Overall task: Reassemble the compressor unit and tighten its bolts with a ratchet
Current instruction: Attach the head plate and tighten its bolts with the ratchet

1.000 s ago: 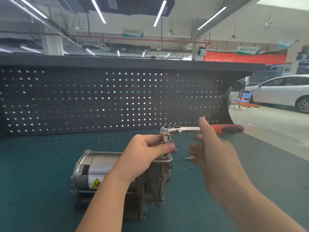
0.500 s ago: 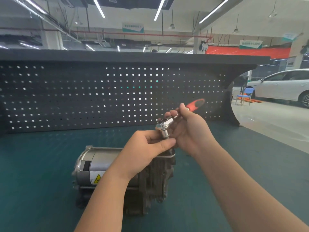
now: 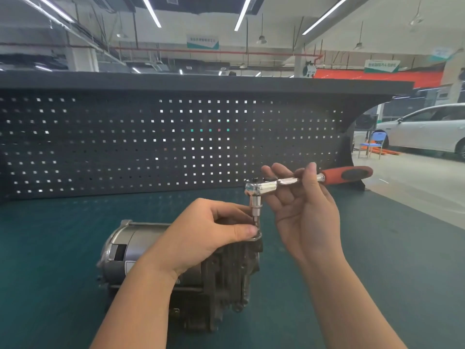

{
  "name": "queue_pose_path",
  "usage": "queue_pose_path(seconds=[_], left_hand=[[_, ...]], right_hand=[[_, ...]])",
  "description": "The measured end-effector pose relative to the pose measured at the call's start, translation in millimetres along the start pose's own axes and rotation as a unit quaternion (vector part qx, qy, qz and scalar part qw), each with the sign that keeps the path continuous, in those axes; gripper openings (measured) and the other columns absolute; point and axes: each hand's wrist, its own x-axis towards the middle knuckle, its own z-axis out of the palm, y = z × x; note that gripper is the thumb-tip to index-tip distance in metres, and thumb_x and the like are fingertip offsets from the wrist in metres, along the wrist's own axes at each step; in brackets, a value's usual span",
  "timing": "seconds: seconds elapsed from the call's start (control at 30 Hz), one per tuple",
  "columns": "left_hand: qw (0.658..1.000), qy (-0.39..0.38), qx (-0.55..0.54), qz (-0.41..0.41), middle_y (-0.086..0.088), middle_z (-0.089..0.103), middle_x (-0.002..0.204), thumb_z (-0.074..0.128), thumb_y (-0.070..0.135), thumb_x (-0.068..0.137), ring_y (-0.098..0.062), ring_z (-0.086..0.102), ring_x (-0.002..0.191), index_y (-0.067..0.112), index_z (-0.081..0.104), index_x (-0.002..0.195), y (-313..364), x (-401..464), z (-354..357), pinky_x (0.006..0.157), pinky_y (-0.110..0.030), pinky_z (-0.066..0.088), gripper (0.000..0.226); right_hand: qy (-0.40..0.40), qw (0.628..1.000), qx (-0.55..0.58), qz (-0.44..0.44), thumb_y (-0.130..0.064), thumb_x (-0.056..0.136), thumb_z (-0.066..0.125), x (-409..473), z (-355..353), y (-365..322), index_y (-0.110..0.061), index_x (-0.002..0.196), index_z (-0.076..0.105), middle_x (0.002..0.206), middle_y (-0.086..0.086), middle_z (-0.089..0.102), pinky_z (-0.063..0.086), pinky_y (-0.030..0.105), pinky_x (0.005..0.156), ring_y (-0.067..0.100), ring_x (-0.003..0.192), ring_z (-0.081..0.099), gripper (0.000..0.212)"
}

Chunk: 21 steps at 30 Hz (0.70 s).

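Black pegboard [image 3: 125, 147], white car [image 3: 427, 129], blue chair [image 3: 377, 139]

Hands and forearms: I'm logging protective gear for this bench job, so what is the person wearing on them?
Nothing that shows. The left hand and right hand are bare, without gloves. Both forearms are uncovered down to the frame edge, with no sleeve, watch, ring or wristband visible.

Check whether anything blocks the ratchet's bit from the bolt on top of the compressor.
Nothing visible does. The ratchet stands bit-down at the compressor top, where the left hand pinches around the tip, hiding the bolt itself. The right hand holds the shaft.
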Motion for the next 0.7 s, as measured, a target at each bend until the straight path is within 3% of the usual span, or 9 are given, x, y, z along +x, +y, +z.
queue_pose_path(seconds=[0.13,0.27,0.3,0.4,0.5,0.6,0.7], left_hand=[[1.000,0.007,-0.008,0.000,0.004,0.077,0.096,0.075,0.002,0.079,-0.007,0.071,0.088,0.009,0.078,0.091,-0.9,0.1,1.0,0.076,-0.015,0.052,0.014],[1.000,-0.003,-0.004,-0.009,0.004,0.077,0.096,0.071,0.000,0.083,-0.007,0.071,0.091,0.011,0.078,0.096,0.7,-1.7,0.7,0.077,-0.014,0.052,0.018],[1.000,-0.001,-0.004,-0.006,0.003,0.077,0.098,0.071,0.003,0.085,-0.008,0.071,0.093,0.013,0.078,0.097,1.4,-1.9,0.7,0.079,-0.015,0.052,0.018],[0.998,0.039,-0.046,0.021,-0.001,0.076,0.102,0.068,0.020,0.082,-0.015,0.071,0.099,0.020,0.077,0.100,4.1,-1.0,5.9,0.087,-0.024,0.055,0.020],[0.991,0.098,-0.078,0.048,-0.003,0.077,0.093,0.080,0.034,0.072,-0.016,0.073,0.091,0.030,0.078,0.092,8.1,0.1,16.1,0.081,-0.029,0.058,0.020],[0.989,0.118,-0.065,0.068,-0.001,0.078,0.091,0.082,0.039,0.059,-0.014,0.073,0.091,0.028,0.079,0.088,9.2,0.3,20.5,0.083,-0.029,0.059,0.031],[0.989,0.114,-0.061,0.075,0.001,0.078,0.092,0.078,0.038,0.060,-0.012,0.072,0.092,0.028,0.079,0.089,12.1,-1.4,22.4,0.084,-0.028,0.058,0.031]], right_hand=[[-0.018,0.998,-0.045,-0.041,-0.036,0.087,0.056,-10.4,4.6,-3.5,-0.009,0.091,0.053,0.089,0.014,0.074,0.059,0.050,0.073,0.035,0.091,0.072,0.027],[-0.010,0.976,-0.133,-0.173,-0.032,0.084,0.070,-27.0,10.5,-2.1,-0.026,0.078,0.065,0.082,0.011,0.074,0.059,0.043,0.070,0.035,0.088,0.073,0.009],[-0.002,0.965,-0.156,-0.210,-0.029,0.087,0.072,-30.0,10.6,-0.3,-0.030,0.076,0.065,0.081,0.010,0.074,0.060,0.044,0.071,0.033,0.087,0.073,0.013],[0.017,0.941,-0.183,-0.285,-0.023,0.088,0.064,-35.2,9.3,4.7,-0.027,0.080,0.062,0.081,0.006,0.075,0.060,0.041,0.073,0.027,0.086,0.074,0.010],[0.007,0.923,-0.208,-0.325,-0.026,0.092,0.061,-35.8,6.5,8.9,-0.036,0.085,0.062,0.085,0.003,0.075,0.059,0.042,0.076,0.024,0.088,0.073,0.012],[-0.028,0.881,-0.280,-0.380,-0.038,0.095,0.059,-33.0,4.1,10.6,-0.044,0.093,0.062,0.088,-0.003,0.072,0.056,0.033,0.076,0.015,0.086,0.072,0.006],[-0.072,0.842,-0.346,-0.407,-0.044,0.096,0.056,-29.2,1.6,10.6,-0.052,0.099,0.058,0.090,-0.009,0.067,0.054,0.030,0.078,0.010,0.089,0.070,0.009]])
